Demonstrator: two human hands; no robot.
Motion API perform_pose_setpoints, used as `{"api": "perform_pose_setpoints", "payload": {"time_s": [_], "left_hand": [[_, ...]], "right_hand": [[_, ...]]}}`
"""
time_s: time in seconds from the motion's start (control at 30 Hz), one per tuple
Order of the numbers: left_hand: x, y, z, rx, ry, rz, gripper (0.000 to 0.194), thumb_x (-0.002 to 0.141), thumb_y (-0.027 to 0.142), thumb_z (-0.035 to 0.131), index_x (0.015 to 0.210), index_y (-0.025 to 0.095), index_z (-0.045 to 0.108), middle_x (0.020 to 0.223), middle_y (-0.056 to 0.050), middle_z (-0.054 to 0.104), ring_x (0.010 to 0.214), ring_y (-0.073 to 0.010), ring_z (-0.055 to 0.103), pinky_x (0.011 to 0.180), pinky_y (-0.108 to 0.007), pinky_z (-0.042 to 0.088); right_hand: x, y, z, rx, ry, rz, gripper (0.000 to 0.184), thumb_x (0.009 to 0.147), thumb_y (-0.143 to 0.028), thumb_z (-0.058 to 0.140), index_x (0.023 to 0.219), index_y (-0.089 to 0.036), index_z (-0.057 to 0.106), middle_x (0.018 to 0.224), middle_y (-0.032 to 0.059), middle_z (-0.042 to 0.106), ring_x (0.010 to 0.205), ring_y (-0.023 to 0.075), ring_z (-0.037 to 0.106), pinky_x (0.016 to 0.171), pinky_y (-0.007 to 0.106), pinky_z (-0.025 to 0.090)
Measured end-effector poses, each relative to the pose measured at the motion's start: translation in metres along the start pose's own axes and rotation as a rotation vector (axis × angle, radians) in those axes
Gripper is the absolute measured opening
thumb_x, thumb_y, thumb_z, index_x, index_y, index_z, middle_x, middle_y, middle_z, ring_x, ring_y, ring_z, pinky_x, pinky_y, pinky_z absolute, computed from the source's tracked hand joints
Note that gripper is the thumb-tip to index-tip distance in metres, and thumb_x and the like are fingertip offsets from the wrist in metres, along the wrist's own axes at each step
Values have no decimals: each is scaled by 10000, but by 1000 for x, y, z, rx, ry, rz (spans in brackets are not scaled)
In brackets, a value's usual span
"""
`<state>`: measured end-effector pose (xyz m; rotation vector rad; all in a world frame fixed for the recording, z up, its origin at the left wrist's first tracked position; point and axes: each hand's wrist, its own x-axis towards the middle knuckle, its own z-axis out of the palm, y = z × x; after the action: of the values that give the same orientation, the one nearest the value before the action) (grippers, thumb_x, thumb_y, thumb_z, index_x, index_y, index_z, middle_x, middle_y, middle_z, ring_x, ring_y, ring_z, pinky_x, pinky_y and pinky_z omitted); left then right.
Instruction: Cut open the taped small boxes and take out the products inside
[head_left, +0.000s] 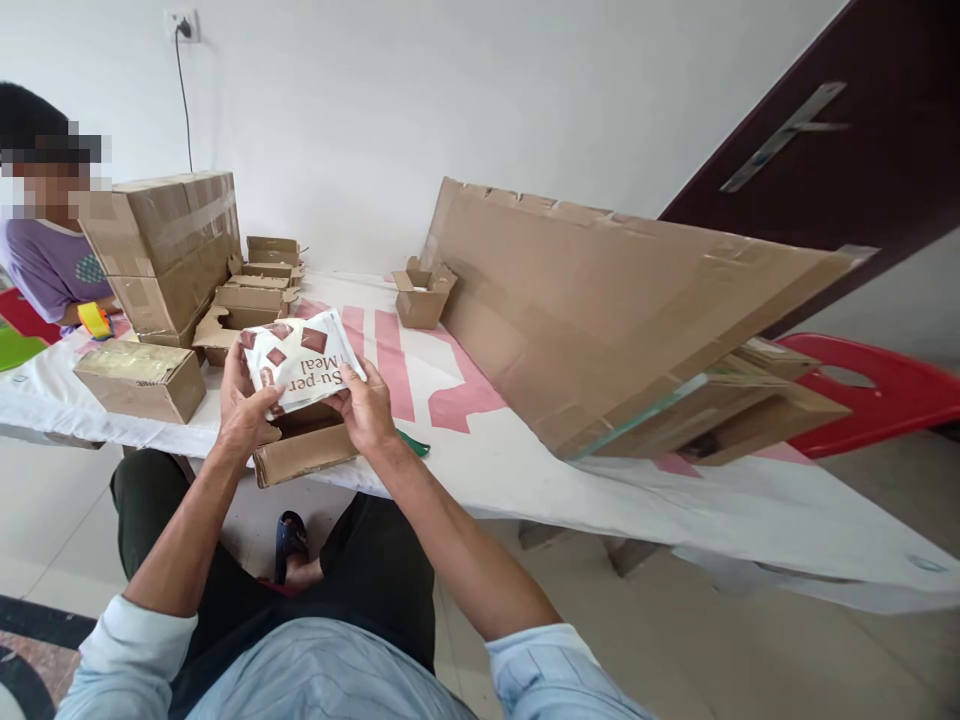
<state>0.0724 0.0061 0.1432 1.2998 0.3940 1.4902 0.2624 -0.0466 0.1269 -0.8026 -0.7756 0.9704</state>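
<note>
Between my two hands is a white food pouch [300, 358] with brown squares and the words "Su-per Meal" printed on it. My left hand [241, 405] grips its left side, thumb on the front face. At its lower right corner, my right hand [367, 405] pinches the edge. Just below the pouch stands an open cardboard box [304, 455] near the table's front edge; the pouch and hands hide much of it. A green object [415, 445], partly covered, lies right of that box.
A taped carton [142, 378] sits to the left, with stacked cartons [165, 240] behind it. Several open boxes [247, 310] line the middle. A small open box [422, 295] stands near a large leaning cardboard sheet [600, 310]. Someone in a purple shirt [45, 262] is at far left.
</note>
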Motion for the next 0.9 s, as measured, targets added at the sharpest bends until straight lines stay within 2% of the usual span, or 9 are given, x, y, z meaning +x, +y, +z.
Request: {"api": "perform_pose_setpoints", "payload": {"time_s": [0.1,0.2,0.3,0.4,0.47,0.6,0.7,0.8,0.9], "left_hand": [[-1,12,-12,20,-23,-146,908,767,497,1030,1576,301,669,1468,-111,786,1221,-319,801,910,-373,687],[4,26,-20,77,-45,-362,821,826,587,978,1517,226,720,1145,-95,852,901,-276,816,711,-346,649],[8,31,-17,148,-62,-441,732,763,519,1033,1368,175,805,1065,-98,854,900,-292,824,724,-345,643],[7,27,-12,189,-79,-464,556,692,454,1079,1091,143,847,990,-103,850,875,-285,815,719,-334,630],[7,23,-11,162,-37,-456,542,676,448,1091,1050,149,837,961,-92,851,859,-278,813,701,-325,622],[10,20,-8,0,114,-294,714,697,439,1094,1310,214,807,1227,-94,890,1154,-337,842,851,-355,681],[15,18,-1,-77,150,-230,796,684,419,1103,1388,228,785,1324,-105,878,1260,-361,821,899,-387,704],[19,18,1,-54,148,-240,755,665,426,1111,1311,194,799,1256,-109,880,1109,-321,847,817,-375,716],[27,23,-9,58,143,-274,671,641,414,1117,1180,169,800,1074,-76,870,816,-226,817,665,-318,678]], "right_hand": [[15,-14,-10,-2,3,12,723,770,-481,963,1421,-309,700,1049,5,850,933,243,819,775,365,712],[30,-29,-19,-103,-146,82,745,710,-401,980,1397,-273,722,1007,2,852,893,239,811,757,348,692],[41,-37,-15,-213,-282,112,730,688,-388,1009,1352,-247,740,1008,5,847,914,246,815,781,345,688],[46,-38,-7,-237,-349,113,737,680,-480,1054,1304,-238,745,1048,20,848,946,254,811,809,355,691],[45,-36,-6,-190,-357,124,761,708,-622,1043,1291,-243,734,1092,47,855,969,270,811,822,377,701],[30,-25,-12,-68,-405,162,832,771,-873,922,1296,-266,700,1227,102,853,1036,312,812,865,467,732],[18,-6,-12,-43,-442,186,758,817,-815,939,1286,-278,679,1193,73,841,976,272,793,891,505,739],[18,9,-4,-88,-367,150,585,931,-665,922,1280,-275,662,1067,25,821,885,212,761,847,444,727],[34,9,0,-136,-270,89,593,928,-674,905,1295,-280,657,1059,14,817,866,205,771,727,348,700]]}}
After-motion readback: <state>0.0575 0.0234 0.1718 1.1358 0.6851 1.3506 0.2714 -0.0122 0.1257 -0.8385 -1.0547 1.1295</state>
